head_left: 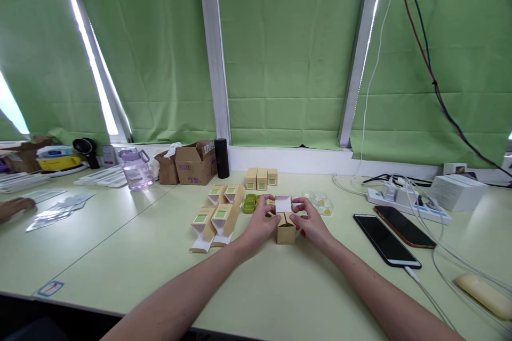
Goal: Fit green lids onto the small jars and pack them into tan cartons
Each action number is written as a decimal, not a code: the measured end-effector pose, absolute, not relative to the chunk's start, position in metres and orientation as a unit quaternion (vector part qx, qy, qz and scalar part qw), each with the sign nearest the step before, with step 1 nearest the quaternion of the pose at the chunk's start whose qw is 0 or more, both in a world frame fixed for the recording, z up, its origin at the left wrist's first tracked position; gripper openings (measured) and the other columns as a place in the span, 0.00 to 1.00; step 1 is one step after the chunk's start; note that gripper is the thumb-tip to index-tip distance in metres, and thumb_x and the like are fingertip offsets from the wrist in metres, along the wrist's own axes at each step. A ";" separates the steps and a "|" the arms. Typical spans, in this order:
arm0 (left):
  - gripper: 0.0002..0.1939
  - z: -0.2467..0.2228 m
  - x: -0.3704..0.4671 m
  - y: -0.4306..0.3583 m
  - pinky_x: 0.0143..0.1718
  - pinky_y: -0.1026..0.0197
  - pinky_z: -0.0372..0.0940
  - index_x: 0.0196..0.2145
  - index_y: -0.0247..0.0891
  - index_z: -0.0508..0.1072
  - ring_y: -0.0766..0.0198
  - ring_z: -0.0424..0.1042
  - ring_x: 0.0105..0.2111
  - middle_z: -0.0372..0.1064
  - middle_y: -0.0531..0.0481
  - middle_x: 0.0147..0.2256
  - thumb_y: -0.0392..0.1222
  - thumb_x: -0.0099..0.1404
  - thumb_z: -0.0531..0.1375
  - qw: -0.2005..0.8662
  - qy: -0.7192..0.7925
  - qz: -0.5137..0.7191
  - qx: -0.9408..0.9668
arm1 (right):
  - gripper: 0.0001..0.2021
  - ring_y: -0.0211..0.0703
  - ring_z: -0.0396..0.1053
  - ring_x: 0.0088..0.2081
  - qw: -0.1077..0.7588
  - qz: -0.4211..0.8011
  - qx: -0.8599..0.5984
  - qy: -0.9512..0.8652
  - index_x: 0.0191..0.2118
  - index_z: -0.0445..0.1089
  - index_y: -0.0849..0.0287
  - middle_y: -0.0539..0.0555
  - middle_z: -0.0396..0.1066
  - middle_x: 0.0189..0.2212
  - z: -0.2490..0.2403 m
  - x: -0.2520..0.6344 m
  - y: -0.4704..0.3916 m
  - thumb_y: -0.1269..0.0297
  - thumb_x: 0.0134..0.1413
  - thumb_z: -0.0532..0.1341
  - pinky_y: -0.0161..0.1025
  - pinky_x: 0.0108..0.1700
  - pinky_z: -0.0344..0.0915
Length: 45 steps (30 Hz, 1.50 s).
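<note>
At a pale-topped table (256, 293), a person's left hand (262, 219) and right hand (311, 221) grip opposite sides of a kraft-paper carton (286, 235), held directly between them with its white-lined flap (283, 204) folded back. Four open cartons (231, 216) with green labels (221, 214) sit to its left; small green containers (248, 206) and clear plastic cups (326, 206) lie just beyond the hands.

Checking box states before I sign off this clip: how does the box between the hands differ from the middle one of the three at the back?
The box between the hands has a raised white flap; the middle back box looks closed. The former's near face is plain brown, while the latter's shows a green label. Hands touch the former; none touches the latter. Both are small, brown and upright.
</note>
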<state>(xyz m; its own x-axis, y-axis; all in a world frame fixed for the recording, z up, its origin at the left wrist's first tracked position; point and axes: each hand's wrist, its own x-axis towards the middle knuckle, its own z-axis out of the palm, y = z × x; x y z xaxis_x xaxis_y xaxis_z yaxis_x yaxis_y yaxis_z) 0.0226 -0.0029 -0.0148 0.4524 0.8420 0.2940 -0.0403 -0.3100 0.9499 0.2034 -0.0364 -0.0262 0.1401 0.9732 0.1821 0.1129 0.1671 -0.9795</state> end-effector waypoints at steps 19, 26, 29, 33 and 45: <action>0.14 -0.018 0.024 0.000 0.43 0.60 0.62 0.42 0.41 0.64 0.60 0.69 0.41 0.69 0.49 0.39 0.41 0.61 0.64 0.482 0.282 0.448 0.698 | 0.26 0.35 0.65 0.24 0.548 0.380 -0.518 -0.535 0.48 0.62 0.52 0.49 0.63 0.40 -0.025 0.202 -0.035 0.53 0.41 0.65 0.32 0.17 0.54; 0.09 -0.017 0.024 0.000 0.44 0.59 0.62 0.38 0.40 0.66 0.60 0.67 0.39 0.67 0.50 0.37 0.41 0.62 0.63 0.459 0.282 0.450 0.712 | 0.24 0.34 0.64 0.23 0.549 0.369 -0.515 -0.545 0.47 0.64 0.53 0.50 0.63 0.40 -0.026 0.203 -0.035 0.55 0.41 0.65 0.32 0.20 0.54; 0.08 -0.017 0.025 -0.001 0.43 0.59 0.63 0.36 0.39 0.67 0.60 0.67 0.39 0.68 0.49 0.37 0.41 0.62 0.63 0.461 0.286 0.447 0.711 | 0.24 0.33 0.62 0.23 0.551 0.361 -0.516 -0.547 0.47 0.65 0.53 0.50 0.63 0.40 -0.028 0.203 -0.034 0.57 0.41 0.64 0.32 0.20 0.53; 0.08 -0.016 0.025 -0.002 0.42 0.60 0.62 0.35 0.39 0.68 0.61 0.67 0.39 0.68 0.50 0.37 0.42 0.63 0.64 0.450 0.296 0.444 0.716 | 0.22 0.34 0.62 0.24 0.553 0.344 -0.513 -0.559 0.47 0.66 0.54 0.51 0.63 0.41 -0.029 0.203 -0.034 0.58 0.42 0.63 0.33 0.22 0.54; 0.07 -0.013 0.025 -0.002 0.41 0.60 0.61 0.33 0.38 0.69 0.62 0.67 0.37 0.70 0.50 0.35 0.41 0.59 0.65 0.452 0.305 0.447 0.709 | 0.04 0.41 0.63 0.31 0.557 0.099 -0.416 -0.712 0.39 0.70 0.54 0.51 0.66 0.32 -0.016 0.208 -0.053 0.66 0.58 0.60 0.38 0.31 0.62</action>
